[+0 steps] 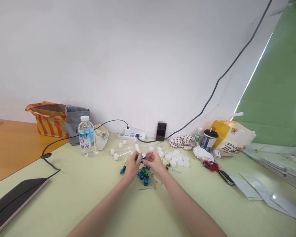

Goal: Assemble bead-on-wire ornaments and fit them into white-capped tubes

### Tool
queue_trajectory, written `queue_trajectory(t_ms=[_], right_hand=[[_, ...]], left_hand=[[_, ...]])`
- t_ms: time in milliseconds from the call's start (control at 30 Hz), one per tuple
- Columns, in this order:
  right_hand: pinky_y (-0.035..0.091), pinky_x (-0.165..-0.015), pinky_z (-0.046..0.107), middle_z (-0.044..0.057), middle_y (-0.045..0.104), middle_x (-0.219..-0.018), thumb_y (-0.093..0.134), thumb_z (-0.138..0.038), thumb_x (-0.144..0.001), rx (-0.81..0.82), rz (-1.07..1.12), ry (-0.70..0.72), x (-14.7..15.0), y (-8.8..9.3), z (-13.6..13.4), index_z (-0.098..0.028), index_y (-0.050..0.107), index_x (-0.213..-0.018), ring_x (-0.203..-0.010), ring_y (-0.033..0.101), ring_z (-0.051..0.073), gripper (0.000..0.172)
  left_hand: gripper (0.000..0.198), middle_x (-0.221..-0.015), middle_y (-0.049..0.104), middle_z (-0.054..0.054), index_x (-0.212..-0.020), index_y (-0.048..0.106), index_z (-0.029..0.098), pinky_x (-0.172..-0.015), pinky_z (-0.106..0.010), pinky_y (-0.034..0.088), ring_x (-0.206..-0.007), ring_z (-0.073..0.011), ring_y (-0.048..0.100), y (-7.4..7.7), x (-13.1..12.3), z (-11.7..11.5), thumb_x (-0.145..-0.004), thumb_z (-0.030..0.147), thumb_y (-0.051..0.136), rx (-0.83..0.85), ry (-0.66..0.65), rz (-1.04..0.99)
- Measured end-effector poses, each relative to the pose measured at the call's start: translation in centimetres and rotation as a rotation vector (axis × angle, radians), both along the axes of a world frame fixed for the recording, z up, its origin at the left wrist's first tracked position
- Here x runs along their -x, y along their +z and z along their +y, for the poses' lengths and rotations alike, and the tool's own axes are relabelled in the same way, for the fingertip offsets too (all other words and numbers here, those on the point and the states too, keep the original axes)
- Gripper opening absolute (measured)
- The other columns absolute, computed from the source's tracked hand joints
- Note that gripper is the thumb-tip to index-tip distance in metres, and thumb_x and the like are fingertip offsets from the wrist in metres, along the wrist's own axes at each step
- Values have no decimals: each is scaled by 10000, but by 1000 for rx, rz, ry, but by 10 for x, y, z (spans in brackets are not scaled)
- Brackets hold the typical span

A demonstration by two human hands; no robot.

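Observation:
My left hand (132,167) and my right hand (155,163) meet over the middle of the table, fingers pinched close together. Between the fingertips shows a small blue piece (142,159), too small and too covered for me to name. Below the hands lies a cluster of shiny blue round-ended pieces (146,181) with a green one (144,170) among them. Another blue piece (123,170), with a thin stem, rests left of my left hand. A thin metal rod (147,188) lies nearer to me, and a metal screw or pin (176,171) sits to the right.
Clear tubes with white caps (124,153) lie behind my hands, several loose white caps (177,158) to the right. A water bottle (86,136) stands left, a power strip (130,135) at the wall. Right are a cup (209,140), red-handled scissors (210,166) and a phone-like object (226,177).

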State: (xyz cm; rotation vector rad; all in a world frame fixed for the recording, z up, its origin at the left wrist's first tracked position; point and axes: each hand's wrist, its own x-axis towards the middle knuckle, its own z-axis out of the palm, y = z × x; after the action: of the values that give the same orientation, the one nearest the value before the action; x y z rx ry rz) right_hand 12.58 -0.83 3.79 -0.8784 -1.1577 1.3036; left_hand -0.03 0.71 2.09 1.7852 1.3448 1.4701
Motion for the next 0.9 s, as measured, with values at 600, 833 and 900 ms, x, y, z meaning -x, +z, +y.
queue_trajectory(t_ms=[600,833,900], right_hand=[[397,-355,213,12,572,-515,590,-618,-649,170,-53,97,0,-9,5,-134,553,-685,-379,501,97,486],[471,-426,244,43,610,-589,603,-607,-655,250,9,128,-3,-7,6,-133,562,-735,-471,577,129,483],[434,-385,224,42,589,-536,567,-623,-676,249,-30,140,-1,-7,5,-125,551,-670,-408,533,109,499]], left_hand=[[298,-494,372,63,-609,367,205,-485,-218,308,-474,-104,383,2,1,0,-820,414,386,-6,5,8],[304,-497,369,65,-609,358,204,-494,-222,306,-474,-103,375,2,1,0,-827,414,380,-6,16,21],[299,-502,388,62,-618,376,204,-498,-222,315,-480,-106,390,1,1,1,-822,421,391,-6,-6,23]])
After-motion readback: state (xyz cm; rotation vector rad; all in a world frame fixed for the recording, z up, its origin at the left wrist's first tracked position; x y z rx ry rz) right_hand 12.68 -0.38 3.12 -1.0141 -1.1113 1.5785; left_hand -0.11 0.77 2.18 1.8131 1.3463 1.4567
